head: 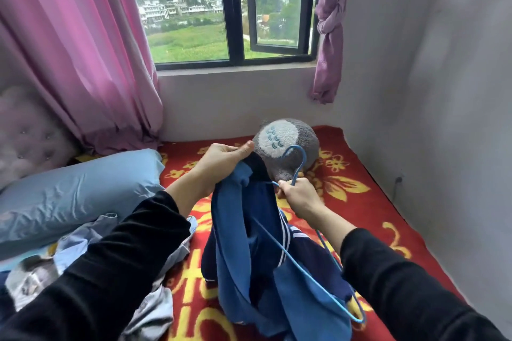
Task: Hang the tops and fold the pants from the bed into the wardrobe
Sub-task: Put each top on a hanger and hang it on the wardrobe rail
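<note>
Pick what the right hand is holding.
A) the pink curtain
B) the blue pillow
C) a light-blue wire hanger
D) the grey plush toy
C: the right hand curls its fingers round the light-blue wire hanger just below its hook, while the left hand pinches the collar of the blue jacket.

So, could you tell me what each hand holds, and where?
Left hand grips the blue jacket at its top edge; right hand holds the blue hanger below its hook.
</note>
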{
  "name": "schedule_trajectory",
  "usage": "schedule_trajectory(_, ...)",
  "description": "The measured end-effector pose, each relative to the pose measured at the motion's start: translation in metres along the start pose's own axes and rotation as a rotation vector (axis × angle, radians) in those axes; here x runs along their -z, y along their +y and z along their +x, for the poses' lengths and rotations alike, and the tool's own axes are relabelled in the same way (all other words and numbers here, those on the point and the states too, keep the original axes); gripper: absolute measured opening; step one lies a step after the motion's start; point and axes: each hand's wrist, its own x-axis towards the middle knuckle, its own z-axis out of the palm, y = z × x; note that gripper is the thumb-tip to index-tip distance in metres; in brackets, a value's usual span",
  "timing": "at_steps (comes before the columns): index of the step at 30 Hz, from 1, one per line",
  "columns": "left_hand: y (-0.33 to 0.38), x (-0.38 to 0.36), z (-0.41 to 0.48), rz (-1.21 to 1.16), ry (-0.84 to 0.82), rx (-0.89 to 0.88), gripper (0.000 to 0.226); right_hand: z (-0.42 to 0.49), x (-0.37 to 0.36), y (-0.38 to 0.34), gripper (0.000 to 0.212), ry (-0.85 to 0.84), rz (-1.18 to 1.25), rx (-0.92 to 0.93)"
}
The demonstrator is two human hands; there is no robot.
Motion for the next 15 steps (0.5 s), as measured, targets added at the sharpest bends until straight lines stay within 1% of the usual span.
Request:
schedule_trajectory(1, 0.003, 0.002, -0.006, 0.029, -0.145, 0.036, 0.043, 0.0, 0.0, -0.006, 0.048, 0.023, 0.088, 0.0)
schedule_trajectory(2, 0.006, 0.004, -0.011, 0.125, -0.288, 0.08, 0.042, -0.001, 0.0, -0.011, 0.051, 0.037, 0.153, 0.012)
schedule_trajectory(3, 0.009, 0.006, -0.016, 0.255, -0.405, 0.122, 0.045, -0.003, 0.002, -0.015, 0.051, 0.034, 0.192, 0.036)
schedule_trajectory(4, 0.011, 0.009, -0.018, 0.377, -0.467, 0.154, 0.049, -0.004, 0.004, -0.018, 0.048, 0.018, 0.203, 0.069)
schedule_trajectory(5, 0.011, 0.011, -0.017, 0.463, -0.457, 0.151, 0.049, -0.007, 0.006, -0.021, 0.044, -0.004, 0.198, 0.105)
schedule_trajectory(6, 0.009, 0.013, -0.012, 0.523, -0.369, 0.1, 0.045, -0.009, 0.009, -0.022, 0.041, -0.024, 0.187, 0.141)
schedule_trajectory(7, 0.004, 0.015, -0.005, 0.603, -0.238, -0.008, 0.037, -0.012, 0.011, -0.023, 0.04, -0.04, 0.176, 0.174)
schedule_trajectory(8, -0.003, 0.018, 0.001, 0.755, -0.116, -0.15, 0.033, -0.015, 0.012, -0.023, 0.04, -0.053, 0.16, 0.205)
schedule_trajectory(9, -0.01, 0.019, 0.006, 0.934, -0.061, -0.258, 0.035, -0.018, 0.012, -0.024, 0.04, -0.066, 0.134, 0.237)
schedule_trajectory(10, -0.018, 0.016, 0.011, 1.073, -0.064, -0.329, 0.034, -0.022, 0.011, -0.025, 0.041, -0.077, 0.103, 0.266)
schedule_trajectory(11, -0.024, 0.012, 0.011, 1.171, -0.082, -0.336, 0.022, -0.025, 0.009, -0.024, 0.041, -0.089, 0.082, 0.29)
schedule_trajectory(12, -0.03, 0.008, 0.011, 1.204, -0.105, -0.326, 0.012, -0.028, 0.009, -0.023, 0.04, -0.099, 0.069, 0.31)
schedule_trajectory(14, -0.037, -0.001, 0.012, 1.197, -0.105, -0.345, 0.026, -0.033, 0.009, -0.018, 0.037, -0.106, 0.054, 0.327)
schedule_trajectory(15, -0.036, -0.006, 0.01, 1.178, -0.104, -0.372, 0.026, -0.034, 0.01, -0.015, 0.036, -0.097, 0.057, 0.321)
